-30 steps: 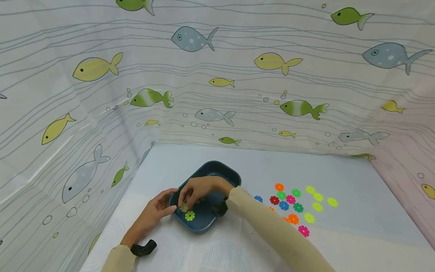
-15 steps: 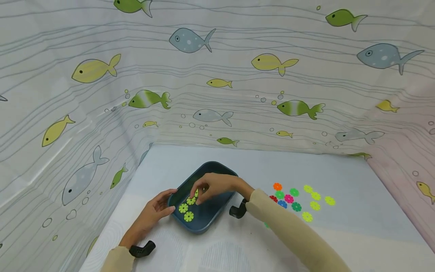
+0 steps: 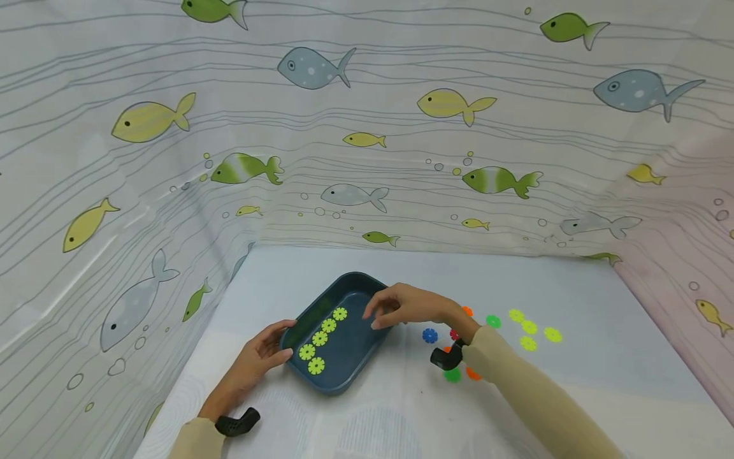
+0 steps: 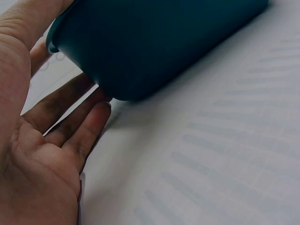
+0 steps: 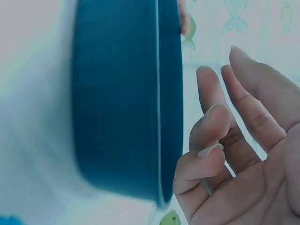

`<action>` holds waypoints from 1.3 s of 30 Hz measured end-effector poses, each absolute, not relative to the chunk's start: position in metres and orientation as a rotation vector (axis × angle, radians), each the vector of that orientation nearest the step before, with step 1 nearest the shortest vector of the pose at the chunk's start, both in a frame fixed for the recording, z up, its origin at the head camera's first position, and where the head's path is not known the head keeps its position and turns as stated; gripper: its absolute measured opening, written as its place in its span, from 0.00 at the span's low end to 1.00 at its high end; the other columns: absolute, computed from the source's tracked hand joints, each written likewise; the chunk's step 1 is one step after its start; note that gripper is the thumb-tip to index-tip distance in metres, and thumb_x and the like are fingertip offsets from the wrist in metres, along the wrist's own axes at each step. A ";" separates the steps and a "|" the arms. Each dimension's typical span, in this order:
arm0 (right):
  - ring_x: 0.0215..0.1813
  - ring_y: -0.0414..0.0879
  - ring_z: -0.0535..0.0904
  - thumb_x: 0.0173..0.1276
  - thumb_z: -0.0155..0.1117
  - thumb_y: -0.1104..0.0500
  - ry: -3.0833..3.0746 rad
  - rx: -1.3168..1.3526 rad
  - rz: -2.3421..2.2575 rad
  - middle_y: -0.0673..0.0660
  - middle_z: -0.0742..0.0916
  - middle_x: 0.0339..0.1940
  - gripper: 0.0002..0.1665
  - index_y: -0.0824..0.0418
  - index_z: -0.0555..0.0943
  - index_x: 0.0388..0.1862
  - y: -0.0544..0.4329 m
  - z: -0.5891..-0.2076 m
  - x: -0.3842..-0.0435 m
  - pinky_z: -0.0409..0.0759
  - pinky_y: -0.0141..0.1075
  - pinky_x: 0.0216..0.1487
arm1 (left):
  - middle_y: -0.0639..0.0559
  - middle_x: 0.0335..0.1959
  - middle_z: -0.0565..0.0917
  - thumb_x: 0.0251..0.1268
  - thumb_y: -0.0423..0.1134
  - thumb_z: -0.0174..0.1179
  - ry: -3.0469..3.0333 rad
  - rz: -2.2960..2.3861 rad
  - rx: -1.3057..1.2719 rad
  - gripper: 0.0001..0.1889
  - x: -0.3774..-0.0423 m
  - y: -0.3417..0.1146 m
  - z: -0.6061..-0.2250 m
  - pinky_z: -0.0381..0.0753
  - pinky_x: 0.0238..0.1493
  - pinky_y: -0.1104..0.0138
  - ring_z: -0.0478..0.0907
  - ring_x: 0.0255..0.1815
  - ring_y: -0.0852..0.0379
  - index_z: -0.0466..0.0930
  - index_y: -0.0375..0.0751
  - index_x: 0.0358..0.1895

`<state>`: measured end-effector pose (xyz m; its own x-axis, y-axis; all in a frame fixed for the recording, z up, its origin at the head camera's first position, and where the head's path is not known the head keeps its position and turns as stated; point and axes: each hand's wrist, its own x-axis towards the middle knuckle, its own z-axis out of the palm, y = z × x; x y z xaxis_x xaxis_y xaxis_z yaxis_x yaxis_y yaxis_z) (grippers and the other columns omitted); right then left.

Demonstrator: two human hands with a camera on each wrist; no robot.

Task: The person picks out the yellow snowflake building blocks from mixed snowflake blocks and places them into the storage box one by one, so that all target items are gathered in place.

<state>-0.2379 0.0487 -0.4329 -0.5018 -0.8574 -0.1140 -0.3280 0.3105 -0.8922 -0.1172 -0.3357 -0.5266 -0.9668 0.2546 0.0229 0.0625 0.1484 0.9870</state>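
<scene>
A dark blue plastic tub (image 3: 352,347) sits on the table. My left hand (image 3: 255,358) holds its left end, thumb at the rim and fingers against the outer wall; in the left wrist view those fingers (image 4: 86,129) reach under the rim to the tub's lower side. Several yellow-green notched plastic discs (image 3: 319,338) lie in a line along the tub's left side. Over the tub's right rim hovers my right hand (image 3: 410,305), fingers loosely bent and nothing between them. The right wrist view shows its bent fingers (image 5: 211,124) beside the tub wall (image 5: 117,93).
Right of the tub lie loose notched discs: a blue one (image 3: 430,335), a green one (image 3: 452,374), orange ones (image 3: 473,373) and several yellow ones (image 3: 529,327). My right forearm (image 3: 527,382) covers part of this group. A fish-patterned curtain (image 3: 367,166) stands around the table.
My right hand has let go of the yellow-green discs, risen and moved right from the tub's left side to its right rim. More discs now show in line. My left hand stays put.
</scene>
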 end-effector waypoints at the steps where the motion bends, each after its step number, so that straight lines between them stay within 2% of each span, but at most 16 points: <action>1: 0.43 0.72 0.78 0.72 0.71 0.50 1.993 -1.035 -1.160 0.54 0.88 0.40 0.12 0.42 0.86 0.53 0.055 -0.433 -0.237 0.77 0.51 0.36 | 0.36 0.76 0.65 0.74 0.32 0.62 2.263 1.930 0.310 0.32 -0.118 -0.335 -0.527 0.71 0.63 0.77 0.71 0.67 0.65 0.64 0.42 0.77; 7: 0.46 0.70 0.80 0.73 0.70 0.50 2.056 -1.016 -1.182 0.51 0.88 0.41 0.13 0.47 0.86 0.54 0.087 -0.433 -0.232 0.82 0.56 0.43 | 0.43 0.75 0.67 0.73 0.34 0.64 2.271 1.914 0.248 0.32 -0.119 -0.333 -0.527 0.71 0.63 0.77 0.71 0.68 0.67 0.65 0.45 0.77; 12: 0.43 0.63 0.82 0.73 0.69 0.51 2.126 -0.996 -1.185 0.50 0.87 0.42 0.11 0.43 0.86 0.52 0.110 -0.430 -0.227 0.83 0.51 0.43 | 0.41 0.74 0.68 0.73 0.33 0.64 2.276 1.916 0.230 0.32 -0.119 -0.332 -0.526 0.72 0.62 0.77 0.72 0.66 0.65 0.65 0.43 0.77; 17: 0.43 0.69 0.80 0.74 0.68 0.53 2.111 -0.917 -1.225 0.55 0.87 0.42 0.10 0.46 0.86 0.53 0.137 -0.436 -0.220 0.83 0.44 0.40 | 0.41 0.74 0.67 0.73 0.33 0.63 2.273 1.909 0.219 0.32 -0.118 -0.332 -0.526 0.72 0.62 0.77 0.72 0.66 0.66 0.64 0.43 0.77; 24: 0.42 0.73 0.78 0.75 0.67 0.54 2.078 -0.849 -1.277 0.64 0.87 0.45 0.12 0.51 0.85 0.55 0.174 -0.447 -0.208 0.84 0.47 0.40 | 0.43 0.75 0.66 0.73 0.34 0.64 2.275 1.905 0.220 0.32 -0.118 -0.332 -0.525 0.71 0.63 0.78 0.70 0.68 0.68 0.65 0.44 0.77; 27: 0.43 0.71 0.78 0.76 0.66 0.55 2.100 -0.844 -1.278 0.63 0.87 0.47 0.12 0.51 0.85 0.55 0.187 -0.452 -0.204 0.83 0.46 0.40 | 0.42 0.76 0.65 0.73 0.34 0.64 2.281 1.900 0.212 0.32 -0.117 -0.332 -0.525 0.70 0.63 0.78 0.69 0.68 0.69 0.64 0.45 0.77; 30: 0.46 0.68 0.79 0.76 0.66 0.55 2.131 -0.821 -1.275 0.61 0.87 0.51 0.14 0.56 0.84 0.56 0.201 -0.458 -0.200 0.83 0.45 0.43 | 0.42 0.76 0.65 0.73 0.35 0.64 2.288 1.898 0.200 0.32 -0.117 -0.333 -0.525 0.70 0.63 0.79 0.69 0.68 0.69 0.64 0.45 0.77; 35: 0.48 0.68 0.80 0.75 0.67 0.54 2.164 -0.724 -1.298 0.61 0.87 0.47 0.18 0.62 0.83 0.57 0.225 -0.466 -0.192 0.84 0.45 0.44 | 0.43 0.76 0.66 0.73 0.35 0.64 2.292 1.896 0.189 0.32 -0.117 -0.331 -0.526 0.70 0.62 0.78 0.70 0.67 0.70 0.65 0.44 0.77; 39: 0.45 0.60 0.81 0.74 0.69 0.53 2.238 -0.673 -1.279 0.59 0.86 0.43 0.18 0.61 0.83 0.57 0.244 -0.470 -0.186 0.83 0.42 0.43 | 0.42 0.76 0.65 0.73 0.34 0.63 2.284 1.906 0.216 0.32 -0.119 -0.332 -0.527 0.71 0.62 0.78 0.70 0.67 0.69 0.64 0.42 0.77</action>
